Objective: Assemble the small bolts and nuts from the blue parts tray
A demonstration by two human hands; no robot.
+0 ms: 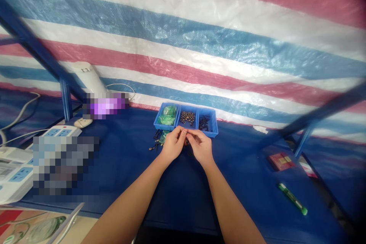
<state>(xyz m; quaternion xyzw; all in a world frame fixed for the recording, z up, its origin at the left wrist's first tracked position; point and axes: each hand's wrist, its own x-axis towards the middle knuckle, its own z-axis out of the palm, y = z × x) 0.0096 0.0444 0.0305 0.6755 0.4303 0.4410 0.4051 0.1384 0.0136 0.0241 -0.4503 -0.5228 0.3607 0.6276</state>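
My left hand (173, 144) and my right hand (200, 145) meet at the fingertips, thumbs and forefingers pinched together. Whatever they hold is too small or too hidden to make out. Just beyond them stands a blue bin with three compartments (213, 135). Green plastic packets (167, 115) fill the left compartment, small brass-coloured screws (188, 117) lie in the middle one, and black screws (203, 122) are in the right one. Beside my left hand a green packet (163, 137) and a few loose screws (151, 148) lie on the blue table (120, 175); my hand partly covers them.
White power strips (21, 175) and a blurred-out object (67, 166) occupy the left side. Behind them stands a white cylinder (90, 78) with a cable. At the right lie a red box (281, 161) and a green tube-like item (292, 198). Striped sheeting (183, 45) hangs behind.
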